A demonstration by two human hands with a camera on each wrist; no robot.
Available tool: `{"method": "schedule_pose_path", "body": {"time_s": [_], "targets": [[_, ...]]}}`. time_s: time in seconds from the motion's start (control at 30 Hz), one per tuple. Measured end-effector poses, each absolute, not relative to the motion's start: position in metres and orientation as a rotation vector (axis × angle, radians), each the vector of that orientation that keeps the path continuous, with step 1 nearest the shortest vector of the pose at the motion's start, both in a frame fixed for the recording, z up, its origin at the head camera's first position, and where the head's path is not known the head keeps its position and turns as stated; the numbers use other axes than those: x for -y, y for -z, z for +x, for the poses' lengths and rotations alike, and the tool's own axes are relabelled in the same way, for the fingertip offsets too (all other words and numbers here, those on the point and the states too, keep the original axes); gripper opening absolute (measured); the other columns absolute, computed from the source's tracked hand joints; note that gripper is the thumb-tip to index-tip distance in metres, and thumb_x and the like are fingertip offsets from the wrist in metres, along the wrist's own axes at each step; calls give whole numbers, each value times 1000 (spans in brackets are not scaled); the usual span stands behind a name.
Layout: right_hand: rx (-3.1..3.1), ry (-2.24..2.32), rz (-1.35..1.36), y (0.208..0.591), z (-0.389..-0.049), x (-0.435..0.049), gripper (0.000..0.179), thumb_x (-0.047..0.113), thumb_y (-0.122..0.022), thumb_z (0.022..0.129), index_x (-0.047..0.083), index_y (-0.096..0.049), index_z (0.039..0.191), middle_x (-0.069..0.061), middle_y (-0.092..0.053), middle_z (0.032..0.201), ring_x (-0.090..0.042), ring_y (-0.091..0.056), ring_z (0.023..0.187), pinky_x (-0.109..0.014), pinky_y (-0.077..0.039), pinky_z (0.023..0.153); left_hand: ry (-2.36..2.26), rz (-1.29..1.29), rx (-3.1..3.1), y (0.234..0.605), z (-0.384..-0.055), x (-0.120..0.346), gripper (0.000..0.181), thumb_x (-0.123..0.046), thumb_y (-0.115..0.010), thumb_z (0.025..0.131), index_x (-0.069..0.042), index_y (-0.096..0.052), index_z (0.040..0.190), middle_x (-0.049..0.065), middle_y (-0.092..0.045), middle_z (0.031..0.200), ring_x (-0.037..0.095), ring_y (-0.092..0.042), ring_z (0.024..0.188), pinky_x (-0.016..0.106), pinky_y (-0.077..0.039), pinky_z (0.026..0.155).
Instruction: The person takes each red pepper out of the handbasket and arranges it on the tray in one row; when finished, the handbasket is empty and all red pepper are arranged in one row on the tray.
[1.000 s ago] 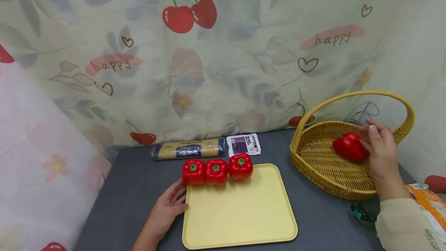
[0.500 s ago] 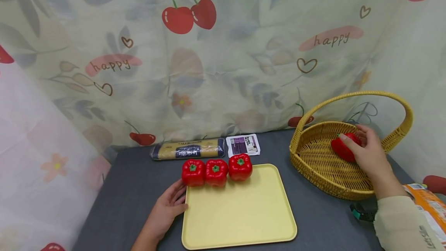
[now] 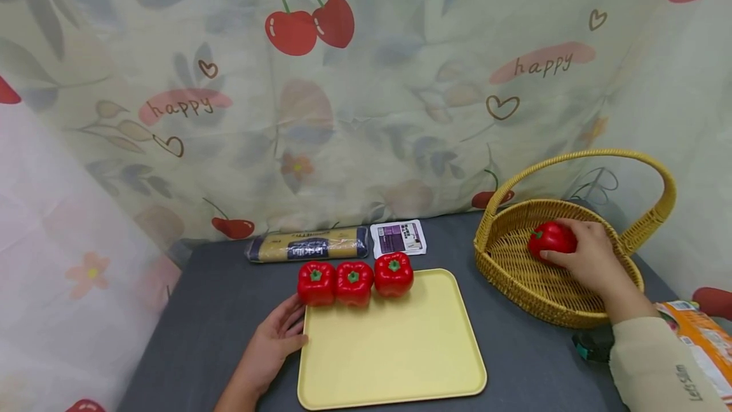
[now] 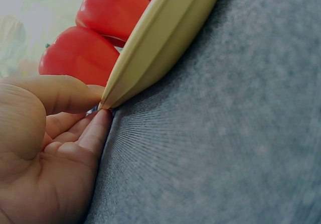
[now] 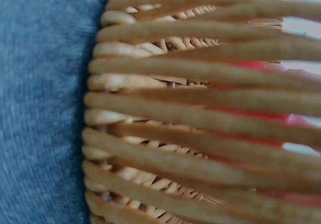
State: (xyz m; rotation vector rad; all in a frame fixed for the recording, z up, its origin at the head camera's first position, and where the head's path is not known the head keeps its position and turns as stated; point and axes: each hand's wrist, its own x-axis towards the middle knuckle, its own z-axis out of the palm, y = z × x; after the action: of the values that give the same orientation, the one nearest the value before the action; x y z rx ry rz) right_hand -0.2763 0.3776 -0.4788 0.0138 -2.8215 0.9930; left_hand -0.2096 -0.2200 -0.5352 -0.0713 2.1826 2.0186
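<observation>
Inside the yellow wicker basket [image 3: 528, 295], my right hand [image 3: 591, 256] grips a red bell pepper [image 3: 549, 239] with a green stem, thumb on the near side and fingers over the back. The right wrist view is mostly filled by the basket's weave [image 5: 150, 106], with red showing through its gaps. My left hand [image 3: 274, 343] pinches the left edge of a pale yellow tray [image 3: 394, 355], the thumb [image 4: 60, 91] on the rim in the left wrist view. Three more red bell peppers, a left one [image 3: 316, 285], a middle one [image 3: 354, 285] and a right one [image 3: 393, 275], stand along the tray's far edge.
Behind the tray lie a spaghetti packet [image 3: 311, 245] and a white packet with a purple label [image 3: 398, 238]. An orange packet [image 3: 698, 339] and a black-and-teal object [image 3: 591, 346] are near my right sleeve. The basket's tall handle [image 3: 595, 153] arches over it. A printed cloth hangs behind.
My right hand has reached down into the basket, closed round the bell pepper and shifted it to the left. The left hand and the tray have stayed in place.
</observation>
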Motion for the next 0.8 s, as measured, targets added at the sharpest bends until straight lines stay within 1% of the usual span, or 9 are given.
{"method": "schedule_pose_path", "body": {"time_s": [0.1,0.2,0.4,0.53,0.67,0.7,0.73,0.8], "targets": [[2832,-996,62,480,-278,-377,80,21,-84,98,-14,-38,154,-44,-34,143,-66,-35,129,-82,-46,95,-2026,-59,-2180,536,-210,221,84,23,-67,90,7,-35,166,30,-37,167,45,-40,152,47,-49,113],[2841,-1051,90,480,-278,-376,82,20,-84,98,-15,-35,154,-44,-36,143,-64,-40,127,-80,-49,96,-2033,-54,-2180,537,-210,221,84,24,-67,90,7,-35,166,31,-37,167,46,-40,152,47,-50,113],[2845,-1098,111,479,-276,-375,89,30,-83,99,-15,-33,158,-44,-34,144,-62,-40,128,-78,-49,99,-2019,-61,-2191,537,-210,220,84,23,-67,90,7,-35,166,30,-37,167,46,-40,152,46,-50,113],[2810,-1121,114,479,-274,-373,88,30,-83,100,-14,-33,158,-41,-35,142,-60,-42,127,-77,-50,98,-2010,-69,-2198,537,-209,219,83,23,-67,90,6,-35,165,29,-38,167,45,-41,152,45,-50,112],[2745,-1196,88,476,-272,-372,89,28,-81,102,-13,-29,160,-41,-34,147,-60,-43,128,-73,-51,96,-2016,-61,-2200,536,-209,219,83,23,-67,90,6,-36,165,29,-38,167,45,-41,152,45,-50,113],[2734,-1212,80,475,-271,-371,89,28,-81,102,-13,-28,161,-41,-33,149,-60,-44,129,-68,-53,95,-2018,-55,-2199,535,-208,219,83,23,-67,90,6,-35,165,30,-38,167,45,-40,152,46,-49,113],[2724,-1228,75,474,-271,-371,89,28,-81,102,-12,-27,162,-41,-33,150,-61,-44,131,-60,-56,94,-2023,-50,-2196,535,-208,219,83,23,-67,90,7,-35,165,30,-38,167,45,-40,153,46,-49,113],[2703,-1268,75,472,-270,-370,90,27,-81,102,-11,-26,163,-40,-33,153,-62,-43,134,-39,-58,91,-2029,-46,-2192,534,-209,219,84,23,-67,90,7,-35,166,30,-37,167,46,-39,153,47,-49,114]]}}
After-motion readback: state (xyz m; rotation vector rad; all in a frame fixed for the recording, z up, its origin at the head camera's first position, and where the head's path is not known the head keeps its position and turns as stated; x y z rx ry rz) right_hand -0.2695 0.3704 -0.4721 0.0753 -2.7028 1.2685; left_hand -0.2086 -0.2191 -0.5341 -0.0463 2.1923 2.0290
